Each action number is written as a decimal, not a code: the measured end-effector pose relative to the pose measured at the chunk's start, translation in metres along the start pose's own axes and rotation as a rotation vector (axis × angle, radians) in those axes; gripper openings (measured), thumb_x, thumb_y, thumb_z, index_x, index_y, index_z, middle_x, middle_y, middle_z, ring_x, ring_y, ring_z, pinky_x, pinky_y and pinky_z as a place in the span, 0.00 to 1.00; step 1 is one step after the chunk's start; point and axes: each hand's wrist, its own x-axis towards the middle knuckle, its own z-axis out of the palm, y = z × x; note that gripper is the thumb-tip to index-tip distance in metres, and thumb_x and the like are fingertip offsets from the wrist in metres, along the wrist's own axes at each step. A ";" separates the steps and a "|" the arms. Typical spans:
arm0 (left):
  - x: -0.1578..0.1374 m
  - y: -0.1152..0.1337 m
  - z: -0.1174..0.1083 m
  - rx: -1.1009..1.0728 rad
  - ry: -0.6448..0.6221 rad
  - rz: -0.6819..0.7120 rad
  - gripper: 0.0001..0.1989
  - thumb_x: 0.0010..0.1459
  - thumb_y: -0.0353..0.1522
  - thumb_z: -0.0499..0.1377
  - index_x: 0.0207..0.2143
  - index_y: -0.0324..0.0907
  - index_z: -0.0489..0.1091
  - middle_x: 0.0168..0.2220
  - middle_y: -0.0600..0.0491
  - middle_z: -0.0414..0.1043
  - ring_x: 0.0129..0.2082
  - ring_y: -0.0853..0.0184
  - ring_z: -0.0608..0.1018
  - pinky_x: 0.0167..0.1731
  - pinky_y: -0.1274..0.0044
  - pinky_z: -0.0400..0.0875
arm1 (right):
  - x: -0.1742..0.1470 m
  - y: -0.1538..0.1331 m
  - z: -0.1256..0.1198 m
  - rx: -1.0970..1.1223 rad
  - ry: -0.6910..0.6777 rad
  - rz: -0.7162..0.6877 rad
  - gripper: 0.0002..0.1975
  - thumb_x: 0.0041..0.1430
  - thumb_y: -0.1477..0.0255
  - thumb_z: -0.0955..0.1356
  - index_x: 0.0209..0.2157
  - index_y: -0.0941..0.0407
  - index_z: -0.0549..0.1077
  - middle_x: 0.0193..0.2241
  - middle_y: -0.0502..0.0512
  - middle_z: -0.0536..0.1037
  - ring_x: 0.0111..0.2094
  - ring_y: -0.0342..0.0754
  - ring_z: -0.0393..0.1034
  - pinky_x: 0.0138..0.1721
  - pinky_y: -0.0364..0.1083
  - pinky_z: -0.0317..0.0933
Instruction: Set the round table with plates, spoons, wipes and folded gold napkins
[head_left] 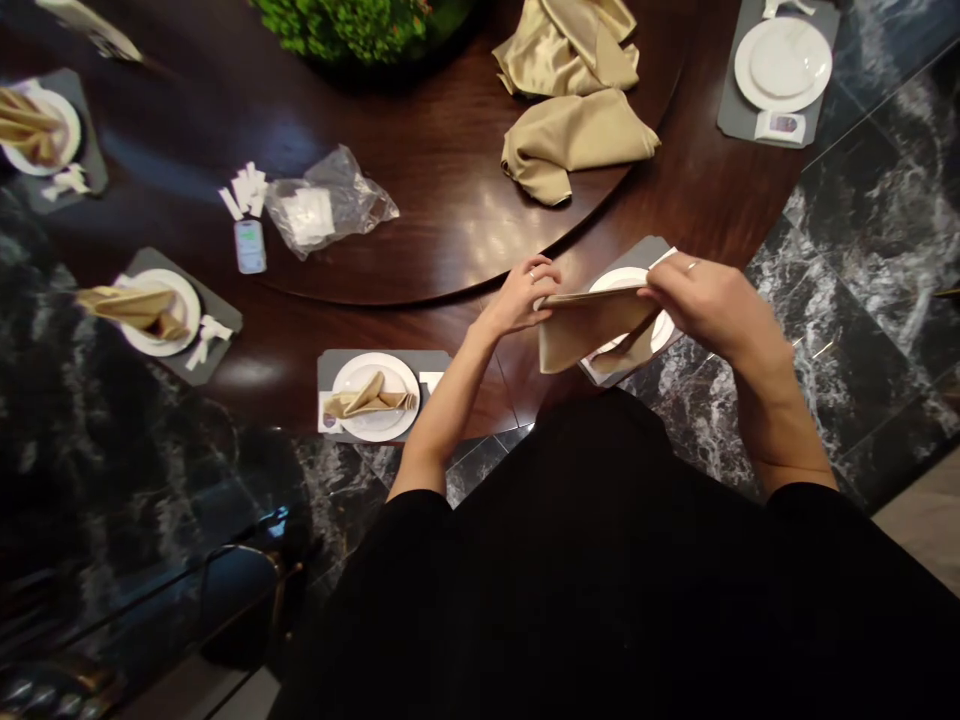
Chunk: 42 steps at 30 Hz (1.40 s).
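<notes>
A gold cloth napkin (577, 325) is stretched between my two hands, its upper edge drawn nearly straight and the rest hanging down. My left hand (523, 293) pinches its left corner, some fingers raised. At the right end, my right hand (697, 300) is closed on the cloth. Below the napkin lies a white plate (626, 278) on a grey placemat (649, 250), both partly covered by the cloth and my right hand. Farther up the table, several loose gold napkins (577, 145) lie in a crumpled heap.
To the left, a set plate (379, 425) holds a folded napkin. Beyond it are a clear plastic bag (345, 205), a phone (250, 247) and white paper strips (247, 188). A green plant (352, 30) stands at the table's middle. Another plate (784, 65) sits at upper right.
</notes>
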 end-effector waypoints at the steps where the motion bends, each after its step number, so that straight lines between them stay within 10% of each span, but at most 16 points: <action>1: -0.011 -0.002 -0.004 0.019 0.003 -0.024 0.06 0.65 0.35 0.67 0.43 0.45 0.80 0.61 0.46 0.77 0.71 0.45 0.68 0.72 0.47 0.63 | 0.000 0.003 -0.006 -0.011 0.019 0.016 0.18 0.86 0.57 0.62 0.50 0.53 0.77 0.43 0.59 0.80 0.43 0.54 0.79 0.45 0.54 0.75; 8: -0.118 0.034 0.015 -0.004 0.014 -0.296 0.05 0.66 0.32 0.65 0.34 0.44 0.75 0.37 0.51 0.79 0.45 0.57 0.79 0.64 0.60 0.68 | -0.004 0.022 -0.019 -0.004 0.313 0.216 0.16 0.83 0.55 0.64 0.53 0.47 0.80 0.42 0.55 0.82 0.43 0.60 0.83 0.47 0.63 0.79; 15: -0.197 0.133 0.107 -0.343 0.328 -0.759 0.15 0.68 0.37 0.66 0.30 0.45 0.68 0.28 0.57 0.69 0.33 0.65 0.72 0.41 0.74 0.69 | 0.040 0.031 -0.006 0.114 0.421 0.189 0.24 0.82 0.46 0.58 0.63 0.36 0.78 0.50 0.52 0.82 0.52 0.64 0.81 0.52 0.66 0.74; 19: -0.232 0.168 0.176 -0.539 0.624 -1.024 0.22 0.68 0.48 0.68 0.30 0.45 0.66 0.28 0.58 0.64 0.31 0.67 0.69 0.34 0.75 0.65 | 0.156 0.025 0.071 0.165 0.186 0.015 0.29 0.81 0.43 0.60 0.56 0.49 0.80 0.50 0.58 0.84 0.52 0.59 0.77 0.59 0.62 0.73; 24: -0.286 0.170 0.252 -0.533 0.991 -1.339 0.20 0.70 0.46 0.64 0.30 0.46 0.64 0.28 0.57 0.61 0.30 0.65 0.68 0.34 0.74 0.65 | 0.265 -0.033 0.247 0.162 -0.398 -0.161 0.19 0.85 0.63 0.65 0.60 0.64 0.76 0.58 0.63 0.82 0.56 0.51 0.71 0.68 0.55 0.65; 28: -0.310 0.155 0.300 -0.568 0.940 -1.593 0.16 0.65 0.38 0.65 0.27 0.46 0.64 0.25 0.59 0.59 0.29 0.66 0.68 0.36 0.75 0.65 | 0.216 -0.067 0.353 0.113 -0.572 -0.234 0.25 0.78 0.72 0.66 0.71 0.66 0.69 0.67 0.75 0.73 0.60 0.63 0.69 0.65 0.61 0.64; 31: -0.325 0.148 0.322 -0.640 0.953 -1.681 0.07 0.59 0.34 0.66 0.35 0.44 0.71 0.26 0.59 0.67 0.29 0.65 0.72 0.37 0.76 0.66 | 0.134 -0.053 0.386 0.053 -0.803 -0.389 0.24 0.77 0.74 0.62 0.69 0.64 0.72 0.64 0.75 0.75 0.58 0.64 0.69 0.62 0.60 0.63; 36: -0.362 0.154 0.340 -0.651 1.035 -1.726 0.17 0.58 0.37 0.67 0.48 0.43 0.74 0.26 0.61 0.69 0.26 0.67 0.71 0.33 0.77 0.64 | 0.038 0.026 0.384 -0.102 -1.048 -0.495 0.31 0.67 0.78 0.67 0.70 0.62 0.70 0.69 0.77 0.71 0.65 0.67 0.62 0.65 0.61 0.56; 42: -0.392 0.160 0.343 -0.631 1.083 -1.647 0.28 0.59 0.43 0.68 0.59 0.43 0.73 0.24 0.65 0.60 0.23 0.68 0.65 0.30 0.78 0.61 | 0.049 0.098 0.366 -0.337 -1.019 -0.378 0.32 0.66 0.80 0.64 0.71 0.59 0.71 0.71 0.76 0.68 0.72 0.69 0.54 0.72 0.68 0.45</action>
